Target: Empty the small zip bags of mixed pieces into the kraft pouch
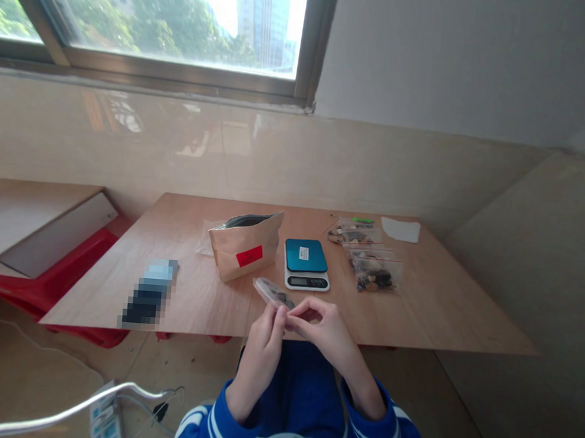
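Between my two hands is a small clear plastic bag [273,293] with dark pieces inside, tilted above the table's front edge. My left hand [266,334] pinches its near end with thumb and fingers. Right beside it, my right hand [322,324] pinches the same end, fingertips close to the left thumb. Just beyond stands an upright brown paper pouch [243,245] with a red label and a gaping top. To its right sits a kitchen scale [306,265] with a blue-green plate and nothing on it; its display cannot be read.
Several clear zip bags of dark and brown pieces [376,275] lie right of the scale, near a green pen [362,220] and a white paper [400,230]. A blurred-out item [150,292] lies at left. Red stools [67,283] and a white cable [73,407] are below.
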Available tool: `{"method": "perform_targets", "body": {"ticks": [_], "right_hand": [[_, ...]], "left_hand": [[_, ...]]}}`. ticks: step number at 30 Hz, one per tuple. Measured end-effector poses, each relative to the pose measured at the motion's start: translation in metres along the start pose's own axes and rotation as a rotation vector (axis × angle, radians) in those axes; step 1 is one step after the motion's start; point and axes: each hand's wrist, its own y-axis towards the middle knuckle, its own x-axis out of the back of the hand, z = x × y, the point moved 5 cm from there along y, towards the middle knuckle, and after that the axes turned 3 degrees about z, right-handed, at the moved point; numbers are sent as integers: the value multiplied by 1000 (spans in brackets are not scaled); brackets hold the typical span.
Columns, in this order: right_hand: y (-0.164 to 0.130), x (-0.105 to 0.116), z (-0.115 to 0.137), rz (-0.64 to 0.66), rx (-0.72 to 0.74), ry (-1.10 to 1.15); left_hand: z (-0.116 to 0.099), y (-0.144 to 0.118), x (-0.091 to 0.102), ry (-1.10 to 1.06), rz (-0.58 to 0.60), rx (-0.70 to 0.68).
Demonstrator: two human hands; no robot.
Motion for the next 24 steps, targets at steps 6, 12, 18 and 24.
{"method": "perform_targets", "body": {"ticks": [6,12,18,24], "right_hand": [[2,0,-9,64,-108,204],[-2,7,9,-101,109,-43],[-7,-1,33,-233,354,-319],[1,36,36,-607,373,-371]], "left_hand": [[-12,1,8,68,132,-85],[-12,3,10,172,120,-91],[-15,7,16,319,4,-61],[-22,-8,22,303,-40,-38]]}}
